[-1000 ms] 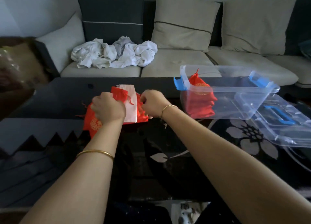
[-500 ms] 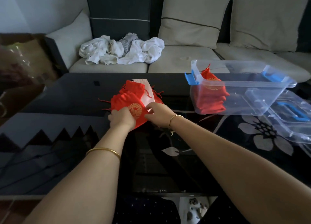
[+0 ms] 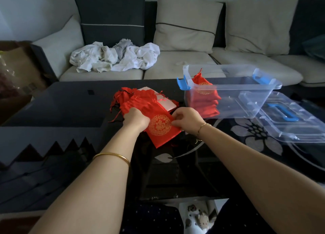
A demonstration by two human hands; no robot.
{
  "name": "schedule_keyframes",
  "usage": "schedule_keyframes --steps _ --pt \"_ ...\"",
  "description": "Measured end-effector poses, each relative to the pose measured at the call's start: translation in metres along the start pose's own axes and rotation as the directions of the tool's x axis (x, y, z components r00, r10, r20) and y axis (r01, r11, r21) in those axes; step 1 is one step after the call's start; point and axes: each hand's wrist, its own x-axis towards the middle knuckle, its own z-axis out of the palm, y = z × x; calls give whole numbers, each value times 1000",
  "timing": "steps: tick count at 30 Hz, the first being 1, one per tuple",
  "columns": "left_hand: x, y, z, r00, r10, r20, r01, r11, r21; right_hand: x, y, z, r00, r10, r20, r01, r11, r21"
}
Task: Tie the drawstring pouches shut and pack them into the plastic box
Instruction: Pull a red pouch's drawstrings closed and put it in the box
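A red drawstring pouch [image 3: 159, 128] with a gold round emblem lies flat on the dark glass table [image 3: 66, 103], pulled toward me. My left hand [image 3: 136, 118] grips its left edge and my right hand [image 3: 187, 118] pinches its right edge. Behind it sits a heap of more red pouches [image 3: 133, 97] on a white card [image 3: 167, 103]. The clear plastic box [image 3: 246, 86] with blue latches stands to the right, with a stack of red pouches [image 3: 204, 100] in its left end.
The box's clear lid [image 3: 292, 121] with a blue handle lies right of the box. A sofa [image 3: 190, 63] with cushions and crumpled white cloth [image 3: 114, 57] runs behind the table. A brown bag [image 3: 19, 68] stands at the left.
Both hands have drawn one pouch out of the heap toward me and spread it flat, so its gold emblem shows. The hands have moved apart to its two edges.
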Motion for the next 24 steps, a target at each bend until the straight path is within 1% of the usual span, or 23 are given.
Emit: schedule_keyframes --steps 2,5,8,10,13,15,18,21,24 --pt "0 5 -1 1000 -1 -8 0 998 -64 -8 5 -11 999 -39 -18 39 999 10" --pt "-1 10 0 989 149 17 -147 985 -86 -19 16 -25 994 -83 -68 86 995 44" --pt "-2 17 1 959 273 71 -261 954 -150 -28 29 -35 995 -52 -80 62 990 128" --pt "-4 23 1 935 341 98 -322 932 -167 -29 37 -40 999 -8 -36 12 991 134" --pt "-8 35 0 865 470 177 -447 881 -153 -29 41 -51 994 71 79 -81 988 128" --pt "-10 42 0 823 526 216 -514 850 -112 -26 39 -59 989 119 85 -134 971 199" --pt "-13 48 1 780 593 199 -598 800 -39 -23 35 -73 982 170 87 -190 913 360" --pt "-14 51 1 756 628 185 -641 768 12 -24 34 -81 980 154 126 -195 870 453" --pt "-15 52 -1 756 627 188 -643 765 31 -26 34 -86 985 93 146 -152 868 474"
